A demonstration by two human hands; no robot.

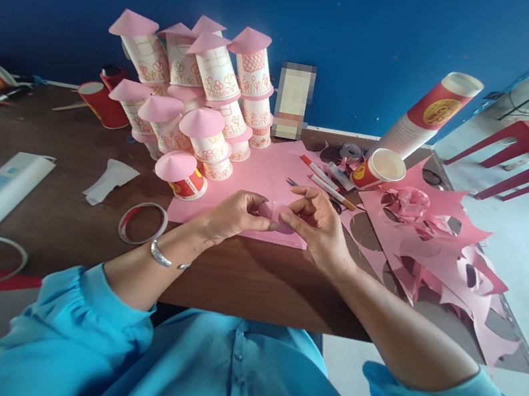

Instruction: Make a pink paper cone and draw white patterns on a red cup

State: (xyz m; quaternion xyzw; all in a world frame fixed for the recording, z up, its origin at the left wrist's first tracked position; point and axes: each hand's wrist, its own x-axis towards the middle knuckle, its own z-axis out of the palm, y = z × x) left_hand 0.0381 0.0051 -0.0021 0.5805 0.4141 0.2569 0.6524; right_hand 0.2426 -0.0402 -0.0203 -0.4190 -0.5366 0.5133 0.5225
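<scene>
Between both hands is a small piece of pink paper point(284, 227), partly covered by fingers. My left hand point(240, 214) pinches its left side, thumb toward me. My right hand point(317, 224) grips the right side between thumb and fingers. Both are just above the front edge of a pink paper sheet point(268, 178) on the brown table. Left of the hands stands a red paper cup point(190, 187) with a pink cone roof point(176, 165). Behind it are several stacked paper-cup towers point(208, 148), drawn with red flowers and topped with pink cones.
Markers point(322, 172) and a red cup point(381, 169) lie beyond my right hand. A tall cup stack point(430, 114) leans near the blue wall. Cut pink scraps point(441, 234) cover the right side. A tape roll point(142, 223) and a white power strip point(3, 198) are at left.
</scene>
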